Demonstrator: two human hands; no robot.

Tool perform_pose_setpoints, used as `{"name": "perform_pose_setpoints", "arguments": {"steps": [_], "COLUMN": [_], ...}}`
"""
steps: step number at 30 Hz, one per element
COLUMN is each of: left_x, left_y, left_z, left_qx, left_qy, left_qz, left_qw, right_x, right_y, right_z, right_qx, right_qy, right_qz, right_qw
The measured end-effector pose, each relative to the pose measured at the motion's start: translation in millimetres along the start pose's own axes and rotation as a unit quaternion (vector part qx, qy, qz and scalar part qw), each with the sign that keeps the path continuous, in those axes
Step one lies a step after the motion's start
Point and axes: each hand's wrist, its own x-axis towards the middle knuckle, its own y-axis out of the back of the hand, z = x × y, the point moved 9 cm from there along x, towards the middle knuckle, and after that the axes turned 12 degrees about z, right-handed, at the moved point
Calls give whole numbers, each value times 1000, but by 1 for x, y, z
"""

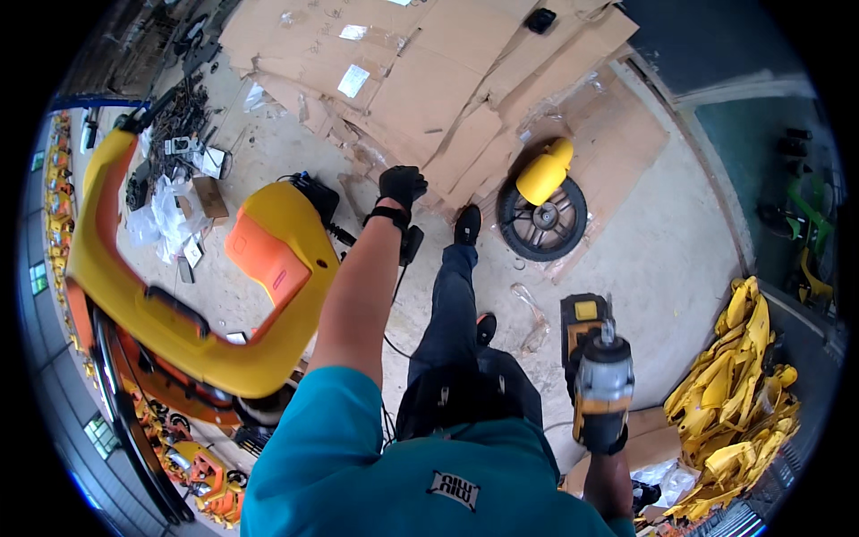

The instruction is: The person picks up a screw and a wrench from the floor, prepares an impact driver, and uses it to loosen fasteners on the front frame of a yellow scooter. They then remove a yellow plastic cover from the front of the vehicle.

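The big yellow frame (179,304) with the orange panel sat off to the person's left, curving like a wide U from up near the cluttered floor, down and round to a thick end beside the raised forearm. Its long side ran roughly up-and-down along the left of the view, so it lay left and slightly forward of the body. The left hand (402,186), in a black glove, was stretched out ahead, past the upper end of the frame and just beside it. Looked curled, but I couldn't tell if it was actually gripping anything there. That hand was clearly the nearer one to the frame.

The right hand (601,430) was well apart, low on the right, wrapped tight round the handle of a yellow and black cordless impact driver (601,376), nose pointing forward and away from the frame.

Further out: a black wheel (541,219) with a yellow cover on the flattened cardboard (429,80), and a heap of yellow plastic parts (743,394) on the far right.
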Motion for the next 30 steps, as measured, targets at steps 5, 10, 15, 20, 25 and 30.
{"name": "perform_pose_setpoints", "arguments": {"steps": [5,10,15,20,25,30], "left_x": [58,83,122,108,48,-18], "left_y": [-50,-73,-83,-99,-117,-164], "left_z": [21,-18,-6,4,60,185], "left_qx": [373,2,471,606,-208,-279], "left_qy": [-208,324,-1,-209,212,121], "left_qz": [7,191,93,57,115,-52], "left_qw": [904,927,877,765,948,951], "right_x": [54,85,101,111,117,86], "right_y": [-40,-63,-67,-76,-86,-46], "right_z": [-38,-111,-123,-141,-151,-99], "right_qx": [225,-433,-477,-525,-559,-26], "right_qy": [-109,75,34,52,73,-61], "right_qz": [120,239,241,231,218,191], "right_qw": [961,866,845,817,796,979]}}
